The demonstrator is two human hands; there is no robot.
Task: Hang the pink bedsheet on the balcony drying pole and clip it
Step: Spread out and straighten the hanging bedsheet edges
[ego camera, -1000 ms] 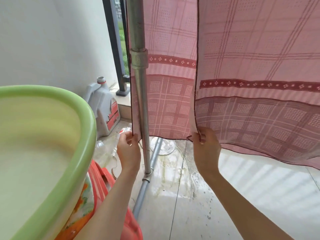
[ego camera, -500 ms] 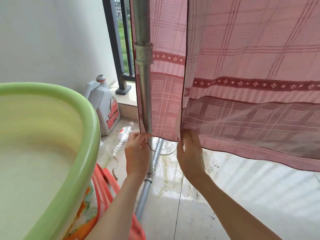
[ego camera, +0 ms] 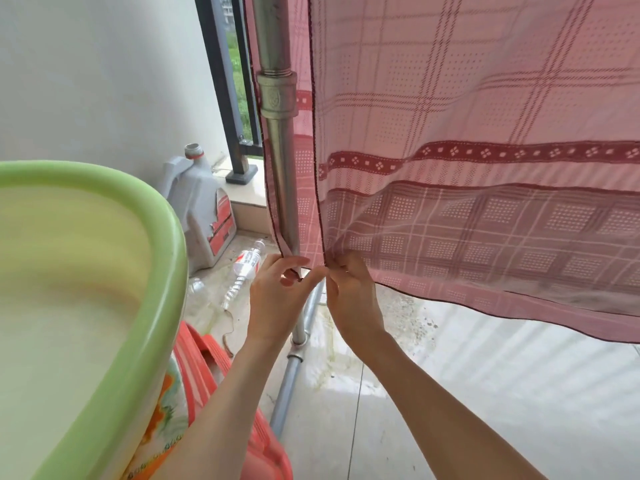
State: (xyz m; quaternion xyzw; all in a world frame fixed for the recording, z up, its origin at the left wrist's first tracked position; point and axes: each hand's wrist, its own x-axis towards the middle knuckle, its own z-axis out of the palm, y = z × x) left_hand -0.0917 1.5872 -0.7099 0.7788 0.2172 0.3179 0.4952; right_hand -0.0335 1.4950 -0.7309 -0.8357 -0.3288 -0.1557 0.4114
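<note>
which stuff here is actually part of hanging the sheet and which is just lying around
In use: pink bedsheet; metal pole; left hand and right hand, each pinching a bottom corner.

Lying about: green basin; grey jug; plastic bottle; red stool.

Nothing legible here. The grey jug [ego camera: 202, 216] has a torn red label, the fallen bottle [ego camera: 246, 263] a red-and-white one, both too blurred to read.

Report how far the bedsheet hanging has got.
Done: the pink bedsheet already hangs in two layers beside the upright metal pole. In hand: the left hand and right hand pinch the two bottom corners together. Left: clipping; no clip shows in this view, and the top of the sheet is out of frame.
</note>
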